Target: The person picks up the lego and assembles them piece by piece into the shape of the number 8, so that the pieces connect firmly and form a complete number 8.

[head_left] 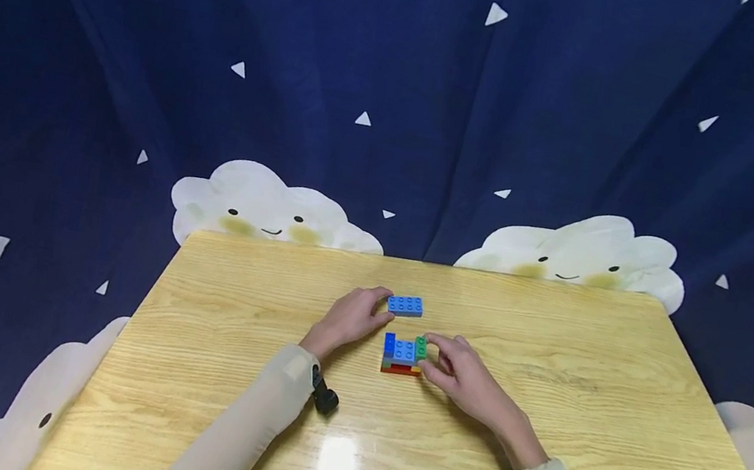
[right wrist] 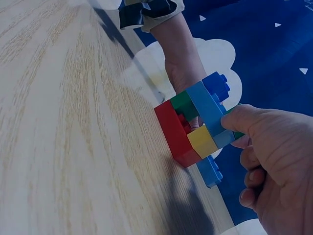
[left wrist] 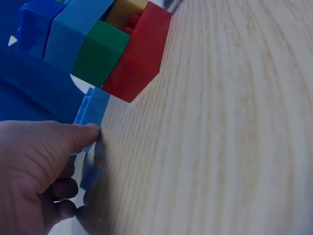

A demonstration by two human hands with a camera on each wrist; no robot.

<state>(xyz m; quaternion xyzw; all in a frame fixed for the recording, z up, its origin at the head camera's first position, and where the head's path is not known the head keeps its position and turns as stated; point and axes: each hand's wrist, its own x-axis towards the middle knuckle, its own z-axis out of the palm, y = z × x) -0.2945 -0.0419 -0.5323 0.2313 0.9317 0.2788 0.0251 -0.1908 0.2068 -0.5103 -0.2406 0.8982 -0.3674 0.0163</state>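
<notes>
A glossy table (head_left: 539, 428) of pale, yellowish wood with a marked straight grain is seen from above, backed by a dark blue cloth curtain (head_left: 401, 89) printed with small white triangles and smiling white clouds. Near the middle of the table a small block stack (head_left: 404, 353) of hard, shiny plastic bricks is stood: a red brick at the bottom, yellow and green ones over it, and a light blue studded brick on top with a darker blue one at its left end and a green one at its right. In the right wrist view the stack's square edges and round studs are shown clearly. The stack is gripped at its right side by the right hand (head_left: 465, 379), whose fingers are curled against the green end, with the thumb laid on the light blue brick. Just behind the stack, apart from it, a flat light blue brick (head_left: 406, 306) with two rows of round studs is laid on the table. Its left end is pinched by the left hand (head_left: 351, 318), thumb and fingers narrowly closed on it. Both forearms are covered by smooth beige sleeves (head_left: 256, 423).
</notes>
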